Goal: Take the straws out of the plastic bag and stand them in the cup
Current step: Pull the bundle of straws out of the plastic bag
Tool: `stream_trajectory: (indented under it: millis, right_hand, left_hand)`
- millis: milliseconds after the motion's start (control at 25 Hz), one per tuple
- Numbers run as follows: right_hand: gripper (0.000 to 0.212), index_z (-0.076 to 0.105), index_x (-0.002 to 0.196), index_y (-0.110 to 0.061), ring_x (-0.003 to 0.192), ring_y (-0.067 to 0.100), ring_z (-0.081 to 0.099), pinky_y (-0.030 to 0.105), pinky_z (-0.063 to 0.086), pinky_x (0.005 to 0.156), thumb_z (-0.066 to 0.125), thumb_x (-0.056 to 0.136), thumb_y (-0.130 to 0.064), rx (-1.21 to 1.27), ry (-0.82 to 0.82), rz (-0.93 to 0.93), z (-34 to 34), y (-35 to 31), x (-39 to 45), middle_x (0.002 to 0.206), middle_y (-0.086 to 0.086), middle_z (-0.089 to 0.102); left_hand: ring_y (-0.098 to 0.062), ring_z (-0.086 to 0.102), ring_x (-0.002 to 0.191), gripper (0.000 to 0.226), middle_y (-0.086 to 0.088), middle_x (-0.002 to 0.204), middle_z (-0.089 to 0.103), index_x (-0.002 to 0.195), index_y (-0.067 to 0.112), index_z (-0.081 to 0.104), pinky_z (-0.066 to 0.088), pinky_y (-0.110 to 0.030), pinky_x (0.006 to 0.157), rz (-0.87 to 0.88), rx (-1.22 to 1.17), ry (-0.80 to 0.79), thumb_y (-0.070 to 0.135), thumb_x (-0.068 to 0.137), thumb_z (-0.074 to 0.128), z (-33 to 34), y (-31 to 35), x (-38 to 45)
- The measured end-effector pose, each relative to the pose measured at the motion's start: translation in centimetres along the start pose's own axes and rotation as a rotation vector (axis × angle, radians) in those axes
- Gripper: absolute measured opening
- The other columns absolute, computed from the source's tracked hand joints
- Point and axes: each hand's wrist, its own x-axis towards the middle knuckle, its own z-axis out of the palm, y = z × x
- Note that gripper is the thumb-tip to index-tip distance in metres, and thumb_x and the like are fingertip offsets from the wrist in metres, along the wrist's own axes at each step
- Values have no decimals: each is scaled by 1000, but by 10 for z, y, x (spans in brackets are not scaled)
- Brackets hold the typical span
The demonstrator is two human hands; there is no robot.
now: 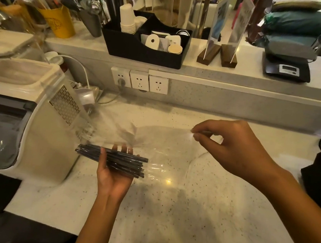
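Two hands (pixel 116 173), one bundle of black straws (pixel 111 159), one plastic bag (pixel 165 142), three wall sockets (pixel 139 80), two sign stands (pixel 217 57)

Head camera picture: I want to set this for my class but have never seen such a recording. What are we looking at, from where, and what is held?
There is no machine here: a person wears one wide-angle camera on the head, looking forward and down at their own bare hands. The left hand grips a bundle of black straws lying sideways across its palm. The right hand pinches an edge of the clear plastic bag, held above the speckled white counter. A cream appliance stands to the left. On the ledge behind are a black organiser with paper cups and a yellow cup of utensils.
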Motion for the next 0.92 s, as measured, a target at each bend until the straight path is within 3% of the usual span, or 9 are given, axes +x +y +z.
stream_trajectory:
  millis: [160,360,480,640,800,920]
  right_hand:
    - [25,74,114,-34,95,-20,58,-4,41,71,64,91,-40,73,41,36,1,21,-12,94,-28,68]
    - [35,71,117,-39,97,-19,58,0,43,70,59,87,-53,159,36,90,7,54,-29,93,-41,60]
    - [33,70,117,-41,100,-17,57,7,44,72,60,88,-54,181,7,134,11,82,-38,95,-41,60]
    - [27,69,115,-43,100,-15,57,10,46,73,65,89,-49,217,-28,196,13,119,-47,95,-38,62]
    - [23,68,113,-46,98,-10,60,16,53,80,69,90,-44,239,-73,241,13,154,-48,99,-33,65]
    - [33,66,122,-38,107,-2,59,29,52,94,68,90,-44,139,-38,243,7,188,-40,117,-20,67]
  left_hand:
    - [-22,68,115,31,-2,120,72,104,25,74,51,-46,97,25,38,35,51,86,71,3,-3,-5]
    - [-17,55,132,28,1,124,68,103,25,72,44,-44,106,51,47,130,49,89,68,5,-10,-11]
    - [-15,62,121,28,3,114,74,100,25,75,47,-44,100,50,50,152,51,90,68,8,-20,-16]
    - [-16,67,106,32,3,108,76,104,25,76,42,-44,106,82,86,193,53,90,66,8,-30,-22]
    - [-16,72,98,33,4,102,78,95,25,77,54,-43,87,127,93,225,55,90,66,8,-37,-24]
    - [-15,74,94,32,4,101,78,95,24,76,61,-40,76,152,89,229,54,89,68,7,-40,-24]
